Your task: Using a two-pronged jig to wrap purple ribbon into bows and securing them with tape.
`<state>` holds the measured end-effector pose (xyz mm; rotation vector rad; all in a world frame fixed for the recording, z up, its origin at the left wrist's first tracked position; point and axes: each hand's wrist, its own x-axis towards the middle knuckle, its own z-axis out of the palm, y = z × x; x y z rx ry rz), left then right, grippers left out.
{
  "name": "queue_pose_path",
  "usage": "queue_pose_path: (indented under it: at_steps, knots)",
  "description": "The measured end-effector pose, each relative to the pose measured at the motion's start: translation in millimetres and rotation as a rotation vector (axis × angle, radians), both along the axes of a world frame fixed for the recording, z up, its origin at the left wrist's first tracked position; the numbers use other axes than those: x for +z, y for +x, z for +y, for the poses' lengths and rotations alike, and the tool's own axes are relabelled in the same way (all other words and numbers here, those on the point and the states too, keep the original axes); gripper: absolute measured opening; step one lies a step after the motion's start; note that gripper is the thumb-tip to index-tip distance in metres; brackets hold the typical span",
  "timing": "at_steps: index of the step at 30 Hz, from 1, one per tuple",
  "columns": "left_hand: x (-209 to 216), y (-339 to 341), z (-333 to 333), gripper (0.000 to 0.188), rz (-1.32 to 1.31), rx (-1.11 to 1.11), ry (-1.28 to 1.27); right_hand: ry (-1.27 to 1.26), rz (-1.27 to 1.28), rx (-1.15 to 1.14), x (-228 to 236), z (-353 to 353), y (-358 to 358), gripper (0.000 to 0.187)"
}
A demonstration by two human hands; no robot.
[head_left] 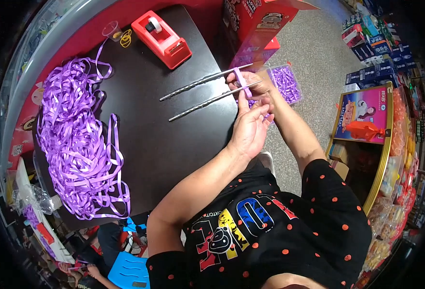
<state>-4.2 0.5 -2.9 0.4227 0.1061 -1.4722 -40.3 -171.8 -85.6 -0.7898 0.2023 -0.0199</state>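
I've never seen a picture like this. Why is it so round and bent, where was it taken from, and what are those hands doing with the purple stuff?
There is no machine here: a person wears a wide fisheye camera on the head, looking down, so straight edges curve. The forearms come up from below. The right hand grips two long twisted metal rods that lie out over the dark table, with purple ribbon wound across them. The left hand pinches that ribbon just below. On the table lie a big heap of loose purple ribbon and a red tape dispenser. Beside the hands sits a clear tub of small purple pieces.
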Motion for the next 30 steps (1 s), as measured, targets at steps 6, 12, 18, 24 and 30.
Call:
queue_pose_path:
  at_steps: [6, 12, 18, 24, 30]
  knots:
    - [2.0, 1.6, 0.9, 0.068, -0.003, -0.01, 0.002, 0.069, -0.116, 0.112, 1.6, -0.1, 9.9, 0.031]
    - [0.1, -0.3, 0.0, 0.068, 0.029, 0.006, 0.005, -0.026, 0.037, 0.086, 27.1, -0.9, 7.4, 0.02]
    - [2.6, -0.9, -0.7, 0.068, -0.052, 0.007, 0.03, -0.212, 0.361, 0.123, 45.1, -28.3, -3.9, 0.012]
    - [6.9, 2.5, -1.0, 0.08, -0.114, -0.02, 0.02, -0.335, 0.559, 0.147, 98.2, -23.8, 2.6, 0.005]
    - [10.4, 0.3, 1.0, 0.078, -0.133, -0.013, 0.038, -0.347, 0.618, 0.1, 118.7, -15.5, 1.0, 0.014]
